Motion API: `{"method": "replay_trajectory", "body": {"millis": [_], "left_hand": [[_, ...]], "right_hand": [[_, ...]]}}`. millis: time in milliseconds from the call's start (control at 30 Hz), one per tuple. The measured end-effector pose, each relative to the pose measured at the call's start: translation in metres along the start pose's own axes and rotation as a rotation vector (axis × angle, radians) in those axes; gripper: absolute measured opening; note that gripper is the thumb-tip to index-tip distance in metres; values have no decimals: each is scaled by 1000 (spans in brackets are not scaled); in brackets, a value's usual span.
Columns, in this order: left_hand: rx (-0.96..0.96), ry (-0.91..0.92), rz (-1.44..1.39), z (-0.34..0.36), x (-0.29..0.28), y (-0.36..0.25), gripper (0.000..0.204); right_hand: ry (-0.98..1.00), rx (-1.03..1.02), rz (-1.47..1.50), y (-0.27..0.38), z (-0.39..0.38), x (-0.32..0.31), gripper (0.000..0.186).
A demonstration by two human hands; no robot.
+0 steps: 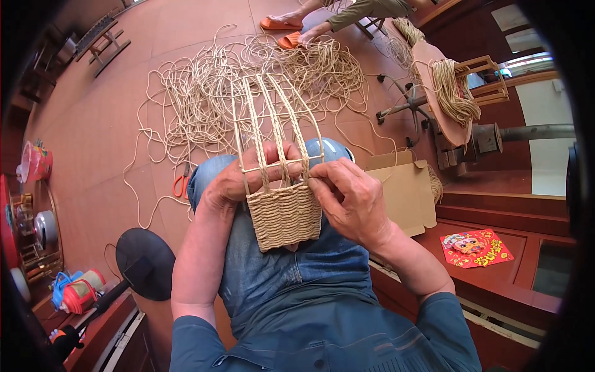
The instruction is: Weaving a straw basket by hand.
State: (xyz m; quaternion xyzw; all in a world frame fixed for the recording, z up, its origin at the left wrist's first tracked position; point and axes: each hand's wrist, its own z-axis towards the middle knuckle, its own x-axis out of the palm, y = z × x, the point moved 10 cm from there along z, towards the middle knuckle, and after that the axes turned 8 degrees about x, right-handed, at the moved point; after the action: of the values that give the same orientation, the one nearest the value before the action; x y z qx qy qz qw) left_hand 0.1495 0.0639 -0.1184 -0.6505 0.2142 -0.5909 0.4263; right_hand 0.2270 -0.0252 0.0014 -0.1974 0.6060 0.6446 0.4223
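Observation:
A half-woven basket point(282, 220) of beige cord rests over my jeans-clad lap, its lower part tightly woven. Above the weave, a thin frame point(316, 127) carries braided vertical strands, open between them. My left hand point(245, 177) grips the frame from behind at the left, its fingers partly hidden by the strands. My right hand point(344, 195) is at the basket's upper right corner, thumb and index finger pinched on a strand along the top of the woven part.
Loose cord point(192, 99) lies piled on the floor beyond my knees, near another person's slippered feet point(291, 37). Orange scissors point(180, 186) lie left of my legs. A cardboard piece point(403, 198), a red paper decoration point(476, 247) and a round board with cord point(452, 87) are at right.

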Motion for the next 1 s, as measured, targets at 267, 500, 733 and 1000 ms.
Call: {"method": "replay_trajectory", "body": {"millis": [267,500,733,1000], "left_hand": [[103,-281,67,-9,-16,-20,22],[591,-1065,563,-108,-29,-53,19],[623,-537,1599,-45,122,-73,23],[552,-537,1836,-23,126,-60,18]], "right_hand": [[329,286,548,-46,-9,-1,23],[259,196,1166,-70,-7,-78,41],[83,205,1600,-126,-2,-178,42],[-559,412,1587,-387,-41,-392,36]]}}
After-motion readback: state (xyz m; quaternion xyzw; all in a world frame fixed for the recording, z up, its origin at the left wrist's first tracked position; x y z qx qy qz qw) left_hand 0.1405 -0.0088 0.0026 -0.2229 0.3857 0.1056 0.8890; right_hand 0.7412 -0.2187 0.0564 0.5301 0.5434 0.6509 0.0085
